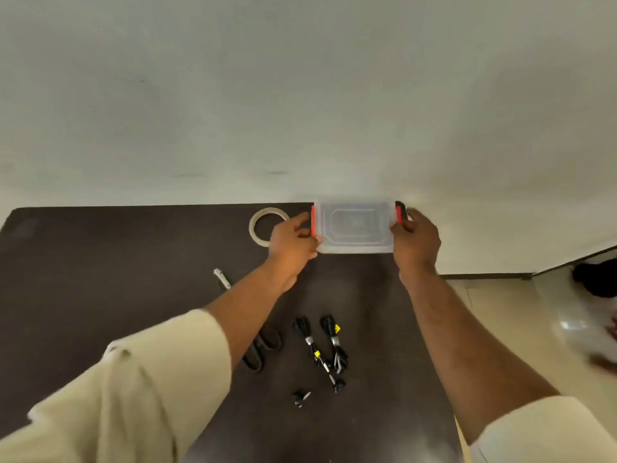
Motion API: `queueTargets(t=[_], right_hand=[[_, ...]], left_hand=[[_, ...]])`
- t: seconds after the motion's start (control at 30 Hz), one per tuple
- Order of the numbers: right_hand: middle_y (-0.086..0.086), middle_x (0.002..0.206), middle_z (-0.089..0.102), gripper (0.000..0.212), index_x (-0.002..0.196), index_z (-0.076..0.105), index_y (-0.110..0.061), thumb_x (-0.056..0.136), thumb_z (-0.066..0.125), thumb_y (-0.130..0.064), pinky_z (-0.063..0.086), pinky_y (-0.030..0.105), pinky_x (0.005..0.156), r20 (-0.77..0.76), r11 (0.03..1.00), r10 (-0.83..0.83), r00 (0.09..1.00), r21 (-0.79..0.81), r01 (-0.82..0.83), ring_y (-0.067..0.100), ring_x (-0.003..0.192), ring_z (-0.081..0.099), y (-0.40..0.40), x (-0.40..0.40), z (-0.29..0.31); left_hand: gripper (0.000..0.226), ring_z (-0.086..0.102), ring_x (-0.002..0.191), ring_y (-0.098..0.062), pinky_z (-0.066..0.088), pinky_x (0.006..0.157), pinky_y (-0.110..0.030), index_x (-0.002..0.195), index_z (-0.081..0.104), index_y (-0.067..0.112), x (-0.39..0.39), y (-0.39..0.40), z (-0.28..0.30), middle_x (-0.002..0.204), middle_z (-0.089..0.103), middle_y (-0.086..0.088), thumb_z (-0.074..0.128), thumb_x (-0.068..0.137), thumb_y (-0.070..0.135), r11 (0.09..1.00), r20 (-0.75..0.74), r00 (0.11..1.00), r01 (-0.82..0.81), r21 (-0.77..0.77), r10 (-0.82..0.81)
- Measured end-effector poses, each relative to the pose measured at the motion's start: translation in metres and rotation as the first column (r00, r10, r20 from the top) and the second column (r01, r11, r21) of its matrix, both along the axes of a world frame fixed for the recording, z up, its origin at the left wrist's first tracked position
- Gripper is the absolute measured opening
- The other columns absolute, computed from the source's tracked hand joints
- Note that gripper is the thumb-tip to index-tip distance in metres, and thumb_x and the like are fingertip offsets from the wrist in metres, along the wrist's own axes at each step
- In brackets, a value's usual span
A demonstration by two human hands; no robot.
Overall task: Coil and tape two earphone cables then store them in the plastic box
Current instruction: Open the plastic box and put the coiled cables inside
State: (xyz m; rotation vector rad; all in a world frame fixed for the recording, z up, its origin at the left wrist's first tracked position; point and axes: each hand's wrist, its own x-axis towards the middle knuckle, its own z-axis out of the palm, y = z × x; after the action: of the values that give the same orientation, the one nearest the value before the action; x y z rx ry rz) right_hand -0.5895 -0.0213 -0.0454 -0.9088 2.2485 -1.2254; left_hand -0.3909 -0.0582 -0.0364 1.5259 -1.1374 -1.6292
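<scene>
A clear plastic box (354, 225) with its lid on and red side latches stands at the far edge of the dark table. My left hand (292, 240) grips its left end at the red latch (313, 220). My right hand (415, 240) grips its right end, where that latch is flipped up. Two black coiled earphone cables (309, 335) (335, 342) lie side by side on the table nearer to me, each bound with a strip of tape. A roll of clear tape (257, 225) lies flat just left of the box.
Black-handled scissors (262, 349) lie under my left forearm, their pale tip (222, 279) pointing away. The dark table (100, 279) ends at a white wall behind the box. The tiled floor (517, 315) lies to the right, where part of another person (597, 312) shows.
</scene>
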Motion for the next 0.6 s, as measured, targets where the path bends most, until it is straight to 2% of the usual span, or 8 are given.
queueTargets(t=[0.03, 0.1, 0.17, 0.27, 0.4, 0.47, 0.53, 0.6], right_hand=[[-0.006, 0.073, 0.064, 0.011, 0.087, 0.068, -0.023, 0.083, 0.064, -0.014, 0.044, 0.022, 0.062, 0.052, 1.000, -0.011, 0.999, -0.017, 0.011, 0.018, 0.072, 0.056, 0.011, 0.013, 0.006], [-0.003, 0.075, 0.068, 0.011, 0.081, 0.073, -0.022, 0.082, 0.068, -0.012, 0.052, 0.032, 0.068, 0.218, 0.999, 0.020, 0.976, -0.034, -0.012, 0.017, 0.074, 0.061, 0.032, 0.045, 0.018], [0.000, 0.076, 0.070, 0.024, 0.069, 0.070, -0.028, 0.082, 0.068, -0.008, 0.055, 0.040, 0.072, 0.284, 0.997, 0.076, 0.956, -0.030, -0.070, 0.014, 0.073, 0.061, 0.057, 0.081, 0.026], [-0.002, 0.071, 0.071, 0.023, 0.064, 0.067, -0.029, 0.081, 0.070, -0.013, 0.054, 0.041, 0.066, 0.262, 0.989, 0.132, 0.956, 0.026, -0.143, 0.009, 0.065, 0.059, 0.097, 0.141, 0.033], [0.003, 0.075, 0.073, 0.024, 0.065, 0.071, -0.029, 0.081, 0.072, -0.012, 0.056, 0.040, 0.067, 0.384, 0.991, 0.097, 0.918, 0.045, -0.124, 0.013, 0.069, 0.062, 0.148, 0.209, 0.034], [-0.001, 0.075, 0.072, 0.019, 0.077, 0.074, -0.024, 0.081, 0.072, -0.005, 0.055, 0.036, 0.067, 0.504, 0.995, 0.059, 0.862, 0.041, -0.092, 0.012, 0.069, 0.062, 0.173, 0.242, 0.026], [0.000, 0.070, 0.068, 0.013, 0.089, 0.075, -0.010, 0.080, 0.072, -0.001, 0.050, 0.030, 0.058, 0.627, 0.996, -0.011, 0.779, 0.077, -0.048, 0.013, 0.065, 0.057, 0.194, 0.267, 0.018], [0.003, 0.067, 0.067, 0.013, 0.089, 0.073, -0.007, 0.079, 0.072, 0.002, 0.048, 0.027, 0.056, 0.724, 0.986, -0.119, 0.680, 0.164, -0.002, 0.016, 0.063, 0.055, 0.207, 0.286, 0.010]], left_hand=[[0.047, 0.068, 0.083, -0.015, 0.058, 0.075, -0.033, 0.132, 0.056, 0.013, 0.018, 0.015, 0.007, 0.088, 0.071, 0.001, 0.066, 0.088, 0.000, 0.999, -0.044, 0.998, -0.036, 0.012, 0.036], [0.031, 0.072, 0.085, -0.017, 0.060, 0.075, -0.032, 0.120, 0.065, 0.013, 0.055, 0.044, 0.020, 0.089, 0.075, 0.000, 0.069, 0.089, 0.011, 0.990, -0.090, 0.987, -0.128, 0.057, 0.133], [0.023, 0.073, 0.083, -0.018, 0.058, 0.075, -0.033, 0.113, 0.068, 0.012, 0.092, 0.073, 0.029, 0.089, 0.077, -0.003, 0.069, 0.090, 0.015, 0.973, -0.100, 0.971, -0.210, 0.096, 0.219], [0.018, 0.073, 0.078, -0.017, 0.057, 0.069, -0.033, 0.109, 0.068, 0.011, 0.152, 0.119, 0.040, 0.088, 0.076, -0.005, 0.067, 0.091, 0.014, 0.945, -0.044, 0.949, -0.306, 0.113, 0.313], [0.012, 0.074, 0.076, -0.017, 0.057, 0.062, -0.028, 0.103, 0.069, 0.011, 0.224, 0.171, 0.044, 0.086, 0.077, -0.004, 0.066, 0.092, 0.013, 0.943, 0.051, 0.951, -0.309, 0.120, 0.305], [0.011, 0.073, 0.071, -0.017, 0.056, 0.058, -0.028, 0.102, 0.070, 0.010, 0.257, 0.193, 0.039, 0.084, 0.076, -0.005, 0.066, 0.092, 0.013, 0.938, 0.098, 0.948, -0.314, 0.147, 0.302], [0.011, 0.072, 0.067, -0.018, 0.056, 0.057, -0.029, 0.102, 0.069, 0.010, 0.282, 0.211, 0.030, 0.083, 0.076, -0.006, 0.064, 0.093, 0.013, 0.927, 0.145, 0.944, -0.322, 0.194, 0.298], [0.009, 0.073, 0.067, -0.020, 0.057, 0.056, -0.031, 0.099, 0.069, 0.011, 0.302, 0.227, 0.020, 0.081, 0.076, -0.006, 0.062, 0.094, 0.011, 0.908, 0.184, 0.934, -0.344, 0.240, 0.305]])
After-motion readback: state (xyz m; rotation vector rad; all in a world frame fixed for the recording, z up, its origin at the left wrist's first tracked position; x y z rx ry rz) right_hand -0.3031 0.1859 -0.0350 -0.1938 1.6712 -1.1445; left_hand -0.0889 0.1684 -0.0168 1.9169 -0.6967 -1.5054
